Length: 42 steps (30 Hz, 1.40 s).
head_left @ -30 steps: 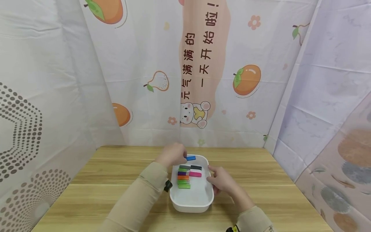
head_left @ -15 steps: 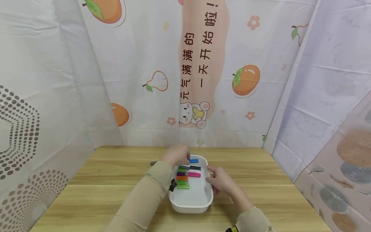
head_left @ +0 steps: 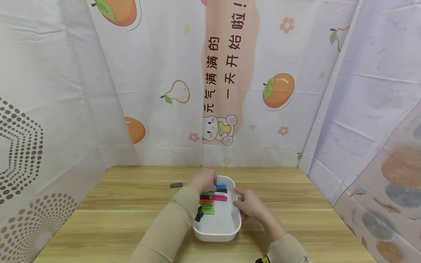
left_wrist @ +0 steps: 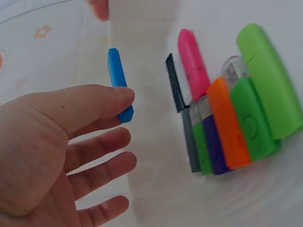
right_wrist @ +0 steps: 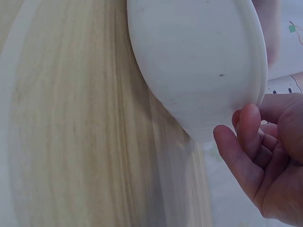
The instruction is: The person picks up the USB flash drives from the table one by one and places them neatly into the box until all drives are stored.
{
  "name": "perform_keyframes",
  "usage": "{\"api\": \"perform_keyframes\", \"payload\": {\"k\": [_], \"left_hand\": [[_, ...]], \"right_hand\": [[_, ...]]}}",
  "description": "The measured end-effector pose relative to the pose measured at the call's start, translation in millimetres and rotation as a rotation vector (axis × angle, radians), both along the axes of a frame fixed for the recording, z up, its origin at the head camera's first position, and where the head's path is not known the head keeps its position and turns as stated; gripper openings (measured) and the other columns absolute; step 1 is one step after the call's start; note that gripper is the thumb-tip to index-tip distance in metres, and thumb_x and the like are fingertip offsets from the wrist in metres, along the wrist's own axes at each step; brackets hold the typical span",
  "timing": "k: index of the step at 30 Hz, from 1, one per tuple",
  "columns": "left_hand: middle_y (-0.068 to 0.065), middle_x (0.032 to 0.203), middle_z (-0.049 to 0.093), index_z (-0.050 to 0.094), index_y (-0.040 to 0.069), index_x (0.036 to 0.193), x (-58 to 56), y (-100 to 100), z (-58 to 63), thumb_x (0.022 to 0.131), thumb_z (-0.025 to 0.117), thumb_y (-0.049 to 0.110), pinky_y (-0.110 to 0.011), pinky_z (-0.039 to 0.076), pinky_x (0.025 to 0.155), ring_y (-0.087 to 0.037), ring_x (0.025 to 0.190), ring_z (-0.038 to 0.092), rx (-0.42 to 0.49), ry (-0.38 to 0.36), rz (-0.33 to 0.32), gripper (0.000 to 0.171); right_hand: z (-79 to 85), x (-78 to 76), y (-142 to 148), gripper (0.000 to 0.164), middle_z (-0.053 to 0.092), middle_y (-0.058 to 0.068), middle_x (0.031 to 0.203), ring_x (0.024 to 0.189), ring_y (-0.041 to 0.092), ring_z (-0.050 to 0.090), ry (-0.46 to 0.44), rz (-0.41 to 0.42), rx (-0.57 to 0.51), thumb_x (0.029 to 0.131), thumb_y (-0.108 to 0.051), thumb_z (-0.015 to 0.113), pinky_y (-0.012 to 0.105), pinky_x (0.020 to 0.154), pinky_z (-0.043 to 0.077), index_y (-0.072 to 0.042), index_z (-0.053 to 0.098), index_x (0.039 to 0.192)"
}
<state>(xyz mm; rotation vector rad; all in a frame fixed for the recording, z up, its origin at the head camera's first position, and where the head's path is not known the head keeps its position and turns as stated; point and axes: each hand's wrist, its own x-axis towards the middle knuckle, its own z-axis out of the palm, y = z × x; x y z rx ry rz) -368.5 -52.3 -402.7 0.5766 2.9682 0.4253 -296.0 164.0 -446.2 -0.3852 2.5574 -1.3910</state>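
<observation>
My left hand (head_left: pixel 203 179) is over the far end of a white plastic bin (head_left: pixel 215 237). In the left wrist view, its thumb and forefinger pinch a blue USB flash drive (left_wrist: pixel 115 68), while the other fingers are loosely spread. Beside it in the bin lie several flash drives: black (left_wrist: pixel 175 84), pink (left_wrist: pixel 193 64), grey (left_wrist: pixel 191 142), purple (left_wrist: pixel 216 146), orange (left_wrist: pixel 228 125) and green (left_wrist: pixel 253 120), set side by side in rows. A white one (head_left: pixel 220 194) lies there too. My right hand (head_left: pixel 251 204) grips the bin's right rim, thumb and fingers on either side of the wall.
A dark grey flash drive (head_left: pixel 176 185) lies on the wooden table (head_left: pixel 131 219) left of the bin. Behind the table hangs a printed white curtain (head_left: pixel 164 128), with more cloth on both sides.
My left hand has moved right and nearer with the blue flash drive, bringing it close to the black one. The grey drive on the table has come out from behind my forearm. The right hand stays put.
</observation>
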Motion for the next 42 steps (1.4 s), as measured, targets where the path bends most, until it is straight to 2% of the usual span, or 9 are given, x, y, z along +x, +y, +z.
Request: {"api": "perform_keyframes", "payload": {"k": [3, 9, 11, 16, 21, 27, 33, 42], "left_hand": [[0.008, 0.075, 0.063, 0.073, 0.021, 0.075, -0.4, 1.8, -4.8, 0.081, 0.082, 0.016, -0.033, 0.051, 0.068, -0.015, 0.071, 0.059, -0.017, 0.011, -0.016, 0.012], [0.008, 0.073, 0.063, 0.073, 0.021, 0.077, 0.1, 5.8, -12.6, 0.081, 0.083, 0.020, -0.032, 0.050, 0.067, -0.015, 0.068, 0.058, -0.025, 0.005, -0.049, 0.011], [0.008, 0.073, 0.063, 0.073, 0.021, 0.076, 1.3, 7.0, -14.7, 0.081, 0.084, 0.020, -0.032, 0.050, 0.066, -0.015, 0.067, 0.059, -0.019, -0.015, -0.045, 0.012], [0.008, 0.072, 0.062, 0.069, 0.021, 0.071, 4.3, 7.4, -19.5, 0.078, 0.085, 0.019, -0.031, 0.049, 0.066, -0.015, 0.067, 0.057, -0.037, 0.001, -0.032, 0.018], [0.008, 0.068, 0.061, 0.067, 0.021, 0.066, 8.4, 6.2, -24.7, 0.071, 0.089, 0.015, -0.031, 0.048, 0.063, -0.015, 0.065, 0.056, -0.021, -0.002, -0.026, 0.023], [0.008, 0.065, 0.061, 0.068, 0.020, 0.066, 10.6, 6.9, -29.3, 0.064, 0.091, 0.009, -0.029, 0.048, 0.064, -0.015, 0.065, 0.056, -0.010, -0.020, -0.057, 0.025], [0.010, 0.065, 0.061, 0.068, 0.021, 0.066, 11.2, 10.7, -30.5, 0.064, 0.093, 0.015, -0.029, 0.048, 0.067, -0.015, 0.066, 0.056, -0.068, 0.003, -0.076, 0.026], [0.010, 0.068, 0.061, 0.070, 0.020, 0.069, 12.5, 11.3, -35.2, 0.067, 0.092, 0.014, -0.027, 0.048, 0.062, -0.013, 0.067, 0.056, -0.062, -0.035, -0.080, 0.023]], "right_hand": [[-1.1, -1.0, 0.3, 0.063, 0.058, 0.009, 0.062, 0.041, 0.017, 0.056, 0.008, 0.005, -0.003, 0.097, -0.005, 0.063, 0.046, 0.049, 0.057, 0.006, 0.037, 0.153], [-1.9, -1.9, 0.8, 0.062, 0.058, 0.009, 0.061, 0.040, 0.016, 0.056, 0.024, 0.011, -0.003, 0.097, -0.004, 0.062, 0.045, 0.047, 0.056, 0.007, 0.037, 0.153], [-2.2, -1.7, 1.0, 0.062, 0.058, 0.009, 0.061, 0.040, 0.015, 0.056, 0.030, 0.013, -0.002, 0.097, -0.004, 0.062, 0.045, 0.047, 0.056, 0.007, 0.037, 0.153], [-2.1, -1.0, 1.0, 0.062, 0.059, 0.009, 0.062, 0.040, 0.015, 0.056, 0.032, 0.019, -0.006, 0.097, -0.003, 0.062, 0.046, 0.047, 0.056, 0.008, 0.036, 0.153], [-1.9, -0.5, 0.7, 0.063, 0.060, 0.009, 0.062, 0.040, 0.015, 0.056, 0.032, 0.018, -0.005, 0.097, -0.004, 0.062, 0.048, 0.047, 0.056, 0.008, 0.036, 0.152], [-2.0, -0.5, 0.3, 0.063, 0.058, 0.009, 0.060, 0.039, 0.015, 0.056, 0.038, 0.008, 0.005, 0.096, -0.004, 0.063, 0.047, 0.046, 0.056, 0.008, 0.037, 0.152], [-1.4, -0.8, 0.5, 0.063, 0.057, 0.008, 0.061, 0.039, 0.016, 0.056, 0.031, 0.002, 0.002, 0.096, -0.005, 0.063, 0.048, 0.047, 0.056, 0.007, 0.037, 0.152], [-1.1, -1.1, 0.7, 0.063, 0.058, 0.009, 0.061, 0.040, 0.016, 0.056, 0.024, 0.002, 0.002, 0.096, -0.005, 0.064, 0.046, 0.048, 0.057, 0.007, 0.038, 0.152]]}}
